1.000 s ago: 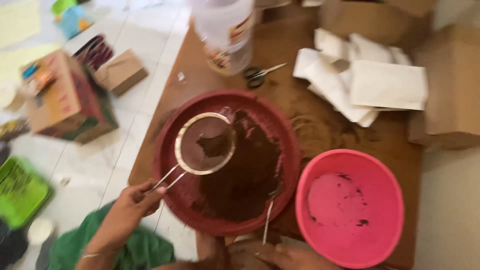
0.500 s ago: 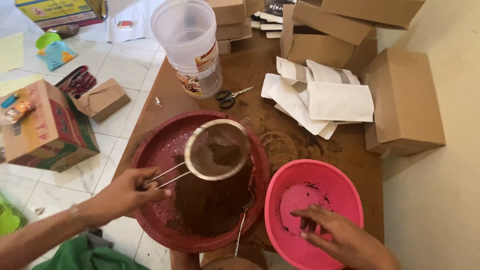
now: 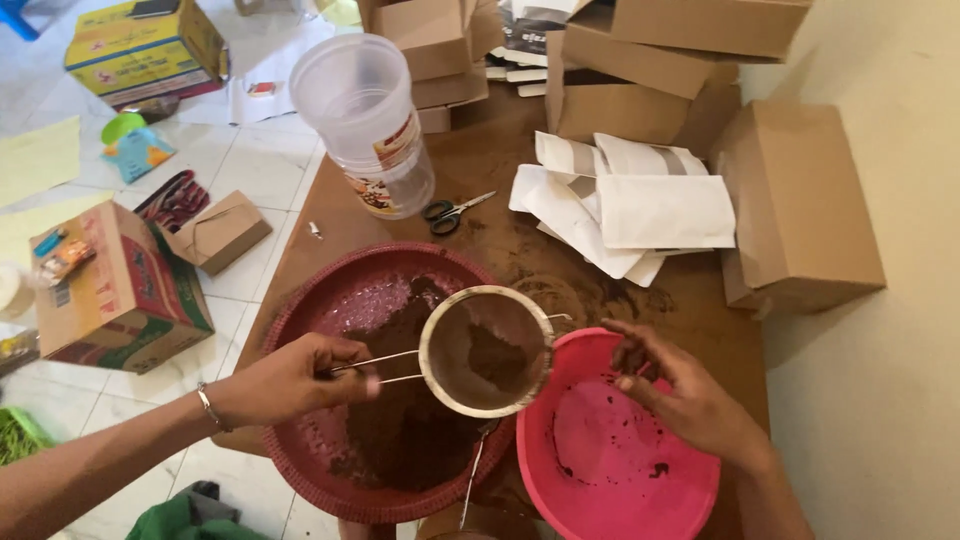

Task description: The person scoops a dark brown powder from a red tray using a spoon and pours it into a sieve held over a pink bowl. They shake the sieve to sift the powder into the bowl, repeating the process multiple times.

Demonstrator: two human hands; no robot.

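Observation:
My left hand (image 3: 290, 380) grips the wire handle of a round metal sieve (image 3: 486, 350) with brown powder in it. The sieve hangs over the right side of a dark red basin (image 3: 330, 300) that holds a heap of brown powder (image 3: 400, 430). My right hand (image 3: 680, 395) hovers over the rim of a pink bowl (image 3: 620, 470), fingers pinched together next to the sieve's edge; whether something is between them is unclear. The pink bowl has a few dark crumbs inside. A spoon handle (image 3: 470, 480) pokes out of the powder.
A clear plastic jar (image 3: 365, 120) stands behind the basin, with scissors (image 3: 450, 212) beside it. White pouches (image 3: 630, 205) lie stacked on the brown table (image 3: 500, 160) among cardboard boxes (image 3: 800, 200). More boxes (image 3: 120, 285) sit on the tiled floor at left.
The sieve has shifted right, toward the pink bowl. My right hand has come up from inside the pink bowl to the sieve's edge. The view has tilted up and shows more of the table.

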